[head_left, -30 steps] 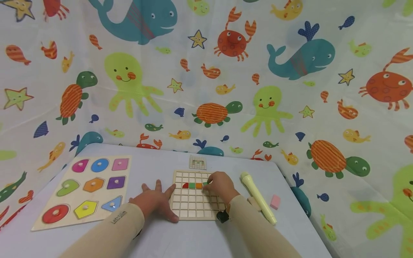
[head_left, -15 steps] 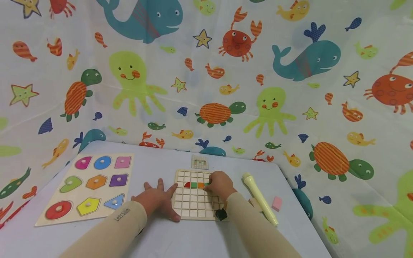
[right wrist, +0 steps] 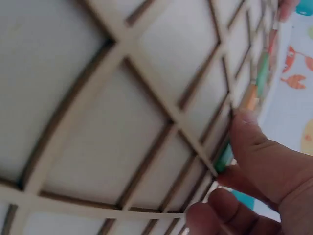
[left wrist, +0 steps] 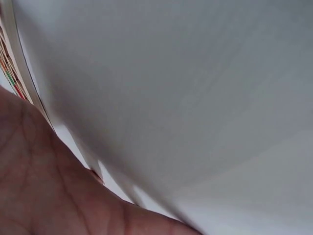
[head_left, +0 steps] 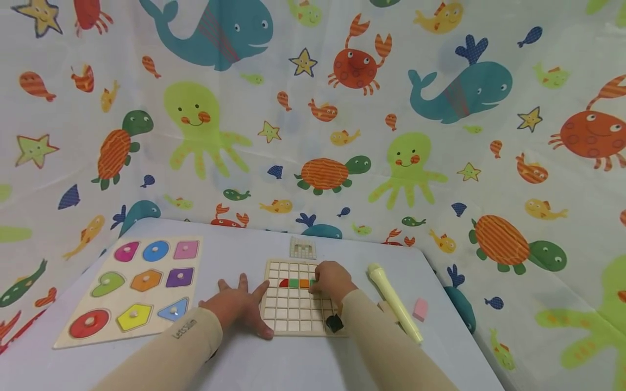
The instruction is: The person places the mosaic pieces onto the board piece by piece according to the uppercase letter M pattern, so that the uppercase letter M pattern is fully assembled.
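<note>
A wooden grid board [head_left: 288, 313] lies on the table. In one of its rows sit a red curved tile [head_left: 284, 283], a green tile [head_left: 294, 283] and an orange tile [head_left: 304, 283]. Right of the orange one, my right hand [head_left: 333, 281] pinches another green tile [right wrist: 225, 157] between thumb and finger, down at the grid; whether it is fully seated is hidden. My left hand [head_left: 238, 305] has its fingers spread beside the board's left edge, thumb and index finger at the frame. The left wrist view shows mostly its palm [left wrist: 54, 181] and the white tabletop.
Behind the board lies a small pattern card [head_left: 302, 248]. A shape puzzle with knobbed pieces [head_left: 161, 293] is at left. To the right are a pale yellow stick-like toy microphone [head_left: 395, 301], a pink block [head_left: 420, 309] and a wooden block [head_left: 387, 311] partly hidden by the sleeve.
Hardly anything differs. My right hand stays at the same spot on the grid with the green tile, and my left hand keeps its place. The head view shifts slightly.
</note>
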`<act>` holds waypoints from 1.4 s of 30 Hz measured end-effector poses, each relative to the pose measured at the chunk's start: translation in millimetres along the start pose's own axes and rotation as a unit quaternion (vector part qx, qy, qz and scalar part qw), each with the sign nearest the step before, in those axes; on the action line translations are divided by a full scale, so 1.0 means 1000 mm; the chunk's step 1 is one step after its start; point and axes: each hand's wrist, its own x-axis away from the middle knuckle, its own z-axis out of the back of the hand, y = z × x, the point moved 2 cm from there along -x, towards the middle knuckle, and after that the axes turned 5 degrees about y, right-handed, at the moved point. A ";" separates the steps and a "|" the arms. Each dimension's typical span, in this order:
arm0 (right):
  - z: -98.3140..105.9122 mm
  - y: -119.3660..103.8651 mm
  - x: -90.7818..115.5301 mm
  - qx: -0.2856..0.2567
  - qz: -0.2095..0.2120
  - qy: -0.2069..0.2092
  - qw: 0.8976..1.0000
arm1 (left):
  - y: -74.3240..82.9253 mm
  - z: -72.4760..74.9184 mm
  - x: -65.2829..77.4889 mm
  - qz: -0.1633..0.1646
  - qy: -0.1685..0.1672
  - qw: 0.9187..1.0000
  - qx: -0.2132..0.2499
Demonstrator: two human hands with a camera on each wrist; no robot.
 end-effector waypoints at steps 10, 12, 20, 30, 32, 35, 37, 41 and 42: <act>0.003 0.003 0.022 -0.025 -0.010 0.034 0.999 | 0.002 0.001 0.001 0.001 -0.002 1.000 -0.007; 0.004 0.003 0.032 -0.046 -0.003 0.044 0.998 | 0.002 0.002 0.001 0.000 0.000 1.000 -0.009; 0.002 0.004 0.087 -0.129 0.025 0.053 0.990 | 0.001 0.005 0.003 -0.003 0.007 1.000 -0.020; 0.010 0.071 0.141 -0.098 -0.037 0.080 0.991 | 0.003 0.002 0.002 -0.011 0.001 1.000 -0.012; 0.018 0.093 0.146 -0.060 -0.061 0.085 0.993 | 0.004 0.002 0.001 -0.013 0.002 1.000 -0.015; 0.029 0.125 0.151 -0.002 -0.098 0.066 0.993 | 0.005 0.003 -0.001 -0.016 0.000 1.000 -0.022; 0.035 0.143 0.156 0.037 -0.107 0.040 0.993 | 0.006 0.002 -0.001 -0.017 -0.003 0.999 -0.027; 0.041 0.168 0.166 0.074 -0.105 0.003 0.992 | 0.008 0.004 0.002 -0.021 -0.010 0.999 -0.032; 0.041 0.172 0.168 0.079 -0.104 -0.003 0.991 | 0.009 0.004 0.003 -0.022 -0.011 0.999 -0.032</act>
